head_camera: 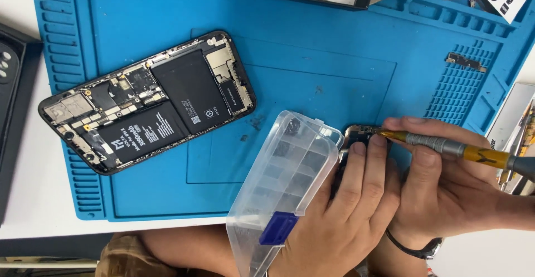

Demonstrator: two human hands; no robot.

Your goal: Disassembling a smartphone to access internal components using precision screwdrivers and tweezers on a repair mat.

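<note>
At the mat's (356,48) near edge, the left hand (334,215) is clamped on a small dark part (356,135), fingers curled over it, with a clear organiser box (284,182) tilted against that hand. Just beside it the right hand (446,193) pinches a slim screwdriver (451,149), its gold tip touching the part. The part looks light, stiff and fragile, likely best gripped by its edges; the screwdriver is rigid and easy to roll, held near the tip. Farther off, toward the mat's left edge, lies an opened phone (147,101), batteries and boards exposed. A small bracket (465,61) rests near the far right corner.
</note>
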